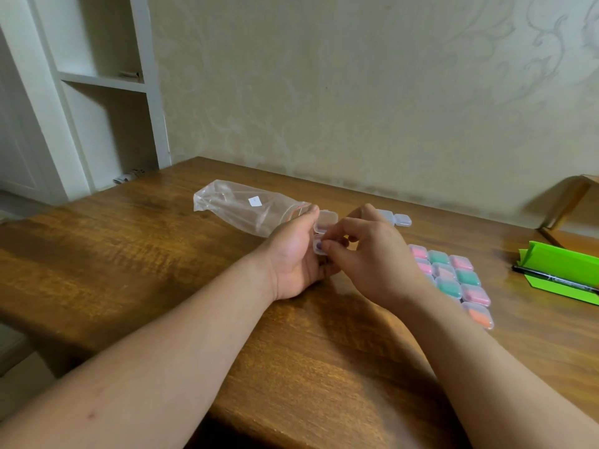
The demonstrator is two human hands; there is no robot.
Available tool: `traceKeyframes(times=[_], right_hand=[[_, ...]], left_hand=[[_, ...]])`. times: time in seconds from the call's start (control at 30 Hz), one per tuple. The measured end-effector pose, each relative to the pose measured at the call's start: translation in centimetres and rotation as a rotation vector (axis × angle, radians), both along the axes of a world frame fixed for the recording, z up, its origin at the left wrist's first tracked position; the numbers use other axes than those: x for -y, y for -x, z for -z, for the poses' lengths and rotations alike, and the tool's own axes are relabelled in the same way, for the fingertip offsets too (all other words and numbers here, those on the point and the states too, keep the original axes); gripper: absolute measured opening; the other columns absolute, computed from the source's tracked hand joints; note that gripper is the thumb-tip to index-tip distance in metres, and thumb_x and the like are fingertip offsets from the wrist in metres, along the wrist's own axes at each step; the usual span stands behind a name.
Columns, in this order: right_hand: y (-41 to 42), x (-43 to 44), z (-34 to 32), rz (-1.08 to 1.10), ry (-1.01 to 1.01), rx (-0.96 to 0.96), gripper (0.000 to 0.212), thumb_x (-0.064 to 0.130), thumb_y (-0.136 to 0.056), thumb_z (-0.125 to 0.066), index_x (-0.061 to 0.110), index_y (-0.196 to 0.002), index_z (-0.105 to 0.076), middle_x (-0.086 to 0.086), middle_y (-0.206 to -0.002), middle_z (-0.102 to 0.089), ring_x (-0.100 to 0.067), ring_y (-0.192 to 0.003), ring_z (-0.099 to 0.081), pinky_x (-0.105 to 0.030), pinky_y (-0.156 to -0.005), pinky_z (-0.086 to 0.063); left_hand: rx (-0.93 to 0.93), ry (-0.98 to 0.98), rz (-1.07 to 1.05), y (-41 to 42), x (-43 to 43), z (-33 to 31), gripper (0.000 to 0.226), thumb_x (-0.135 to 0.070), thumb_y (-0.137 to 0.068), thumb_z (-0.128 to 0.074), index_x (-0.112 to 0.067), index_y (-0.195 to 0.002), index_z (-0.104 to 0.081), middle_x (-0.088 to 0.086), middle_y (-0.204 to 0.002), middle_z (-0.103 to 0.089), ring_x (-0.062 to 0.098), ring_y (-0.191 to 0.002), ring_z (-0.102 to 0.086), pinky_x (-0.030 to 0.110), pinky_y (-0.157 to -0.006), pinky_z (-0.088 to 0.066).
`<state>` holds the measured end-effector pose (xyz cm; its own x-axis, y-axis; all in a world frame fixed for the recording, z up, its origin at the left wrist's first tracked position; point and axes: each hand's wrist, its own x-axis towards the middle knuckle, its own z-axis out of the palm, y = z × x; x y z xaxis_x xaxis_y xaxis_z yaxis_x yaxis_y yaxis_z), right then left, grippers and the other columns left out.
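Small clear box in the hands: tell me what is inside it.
A purple piece shows in the open small clear box. Fingers of the right hand cover the rest of its base.

Between the hands, a small case [325, 233] of clear, glossy plastic; behind the left hand [293, 257], a thin shiny plastic bag [246, 205]; beneath them, a smooth, varnished wooden table [129, 254].

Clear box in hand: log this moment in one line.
left hand holds open box | right hand pinches box | filled boxes right | bag behind
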<state>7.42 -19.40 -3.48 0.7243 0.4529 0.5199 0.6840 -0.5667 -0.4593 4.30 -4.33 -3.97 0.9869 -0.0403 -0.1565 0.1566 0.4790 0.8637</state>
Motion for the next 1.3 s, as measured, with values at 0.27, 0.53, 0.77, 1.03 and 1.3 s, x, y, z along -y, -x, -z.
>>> traceKeyframes(times=[0.27,0.53,0.77,1.03,1.3], right_hand=[[-0.1,0.2,0.0,0.002,-0.106,-0.041,0.010,0.033,-0.098,-0.071,0.031,-0.105,-0.079,0.011,-0.103,-0.057,-0.004,-0.096,-0.058,-0.028,-0.076,-0.051],[-2.4,-0.2,0.0,0.121,-0.066,-0.116,0.011,0.024,-0.102,-0.066,0.030,-0.100,-0.075,0.009,-0.104,-0.066,-0.006,-0.093,-0.061,-0.030,-0.080,-0.053],[-4.2,-4.5,-0.5,0.135,0.243,-0.112,0.017,0.024,-0.096,-0.069,0.030,-0.111,-0.074,0.008,-0.105,-0.068,-0.016,-0.096,-0.065,-0.036,-0.080,-0.059],[-3.4,-7.4,0.1,0.245,0.337,-0.173,0.025,0.042,-0.099,-0.066,0.030,-0.080,-0.054,0.006,-0.081,-0.064,-0.012,-0.071,-0.060,-0.030,-0.057,-0.048],[-2.8,-7.9,0.0,0.297,0.297,-0.222,0.022,0.033,-0.102,-0.062,0.027,-0.082,-0.056,0.004,-0.081,-0.065,-0.014,-0.072,-0.063,-0.033,-0.064,-0.056]], left_hand=[[0.021,0.004,-0.004,0.0,-0.4,-0.4,0.068,-0.057,-0.116,-0.026,-0.007,-0.147,-0.059,0.006,-0.085,-0.072,0.014,-0.068,-0.066,0.031,-0.071,-0.057],[0.055,0.145,-0.295,-0.5,-3.8,-0.9,0.059,-0.057,-0.109,-0.049,-0.006,-0.125,-0.072,0.006,-0.090,-0.070,0.013,-0.071,-0.060,0.023,-0.063,-0.049],[-0.010,0.279,-0.464,-1.1,-4.9,-0.8,0.057,-0.058,-0.110,-0.049,-0.006,-0.119,-0.073,0.005,-0.081,-0.068,0.011,-0.057,-0.052,0.020,-0.051,-0.038],[-0.011,0.266,-0.472,-1.5,-4.8,-0.8,0.059,-0.056,-0.110,-0.049,-0.003,-0.124,-0.072,0.006,-0.081,-0.068,0.013,-0.055,-0.053,0.022,-0.046,-0.037],[-0.021,0.211,-0.449,-1.5,-4.4,-0.9,0.061,-0.055,-0.112,-0.047,-0.001,-0.128,-0.071,0.007,-0.079,-0.068,0.014,-0.055,-0.055,0.023,-0.046,-0.037]])
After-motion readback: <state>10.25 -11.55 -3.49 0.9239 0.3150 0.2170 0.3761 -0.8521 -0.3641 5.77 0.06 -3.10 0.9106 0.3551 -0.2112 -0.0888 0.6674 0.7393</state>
